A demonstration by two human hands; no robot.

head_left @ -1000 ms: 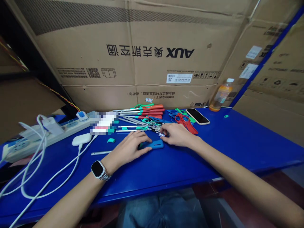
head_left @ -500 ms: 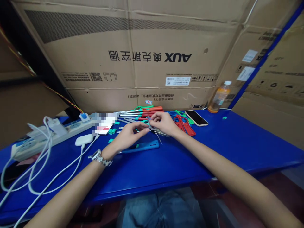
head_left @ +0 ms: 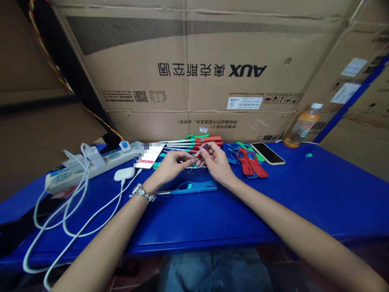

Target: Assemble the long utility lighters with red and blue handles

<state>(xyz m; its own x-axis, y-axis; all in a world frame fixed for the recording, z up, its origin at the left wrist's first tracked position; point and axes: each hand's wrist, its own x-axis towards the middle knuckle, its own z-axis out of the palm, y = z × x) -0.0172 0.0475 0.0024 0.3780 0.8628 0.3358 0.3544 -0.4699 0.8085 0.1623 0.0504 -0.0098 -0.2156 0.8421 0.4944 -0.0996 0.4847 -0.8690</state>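
Note:
My right hand (head_left: 216, 164) is closed round a small dark purple part (head_left: 205, 147), whose top shows above the fingers. Close beside it, my left hand (head_left: 172, 165) pinches with thumb and forefinger; what lies between those fingertips is too small to make out. A thin wire-like piece (head_left: 191, 172) shows just below the two hands. In front of them lies a blue long-necked lighter (head_left: 197, 187) with its metal tube to the left. Behind the hands several red-handled long-necked lighters (head_left: 209, 140) lie in a pile.
Red handle shells (head_left: 251, 163) lie right of the hands, over blue and green ones. Beyond them are a phone (head_left: 268, 154) and an orange drink bottle (head_left: 302, 125). At left are a power strip (head_left: 100, 166), white cables, a white case (head_left: 124, 174) and a lit phone (head_left: 150, 157).
The view has turned left, so things appear farther right. My hands have drawn together in the pinch, and the purple part now shows in the right hand. The blue lighter is less covered.

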